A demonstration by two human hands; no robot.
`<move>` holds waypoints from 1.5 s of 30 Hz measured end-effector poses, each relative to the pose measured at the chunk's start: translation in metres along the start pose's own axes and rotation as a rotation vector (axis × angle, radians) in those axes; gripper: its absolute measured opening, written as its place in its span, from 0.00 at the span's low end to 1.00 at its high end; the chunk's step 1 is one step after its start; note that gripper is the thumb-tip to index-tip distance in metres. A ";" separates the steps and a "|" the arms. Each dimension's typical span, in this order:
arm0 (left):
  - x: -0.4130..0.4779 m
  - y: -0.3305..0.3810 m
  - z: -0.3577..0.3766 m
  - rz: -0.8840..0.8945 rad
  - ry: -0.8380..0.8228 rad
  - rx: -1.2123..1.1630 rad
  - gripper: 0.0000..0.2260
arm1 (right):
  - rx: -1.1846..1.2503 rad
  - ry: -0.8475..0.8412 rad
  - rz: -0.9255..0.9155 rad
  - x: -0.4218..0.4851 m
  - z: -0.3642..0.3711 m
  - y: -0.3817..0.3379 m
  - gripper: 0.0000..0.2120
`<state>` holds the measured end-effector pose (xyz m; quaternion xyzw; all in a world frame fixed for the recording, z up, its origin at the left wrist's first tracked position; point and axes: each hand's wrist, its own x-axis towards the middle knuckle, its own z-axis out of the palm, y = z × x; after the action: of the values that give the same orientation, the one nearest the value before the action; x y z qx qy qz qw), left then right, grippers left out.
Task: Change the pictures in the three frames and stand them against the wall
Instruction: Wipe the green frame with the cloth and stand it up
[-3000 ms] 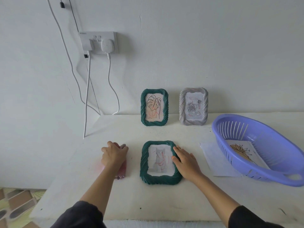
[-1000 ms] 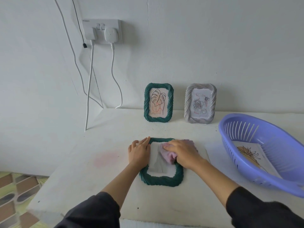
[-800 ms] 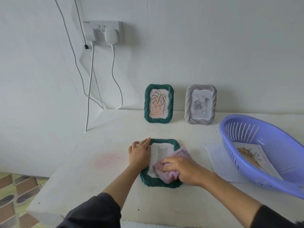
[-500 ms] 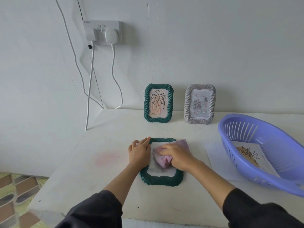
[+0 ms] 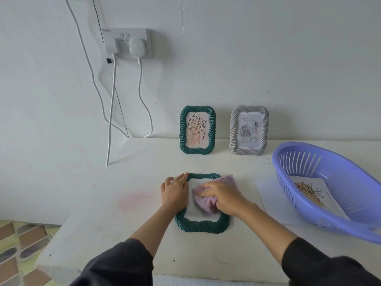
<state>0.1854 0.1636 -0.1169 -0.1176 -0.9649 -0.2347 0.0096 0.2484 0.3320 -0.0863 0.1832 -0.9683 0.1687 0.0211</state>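
A green frame (image 5: 203,225) lies flat on the white table in front of me. My left hand (image 5: 174,191) presses flat on its left edge, fingers straight. My right hand (image 5: 223,198) grips a crumpled pink cloth (image 5: 204,203) on the frame's glass, hiding most of the picture. Against the wall stand another green frame (image 5: 197,130) with a leaf drawing and a grey frame (image 5: 248,131) with a rose drawing.
A purple basket (image 5: 338,182) at the right holds a picture sheet (image 5: 309,193) and sits partly on a white sheet (image 5: 272,199). Charger cables (image 5: 142,100) hang from a wall socket (image 5: 127,43) at the back left. A faint pink stain (image 5: 134,200) marks the table.
My right hand picked up the pink cloth from the left and has been rubbing it up and down over the flat frame's glass. My left hand moved onto the frame's left edge.
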 end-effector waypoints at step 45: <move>-0.007 -0.083 -0.097 -0.372 0.089 -0.259 0.22 | 0.253 0.243 0.512 -0.030 0.020 0.003 0.24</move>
<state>0.1699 0.0463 -0.0687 0.0725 -0.9303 -0.3594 -0.0067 0.2756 0.3384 -0.1087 -0.0868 -0.9447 0.3082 0.0706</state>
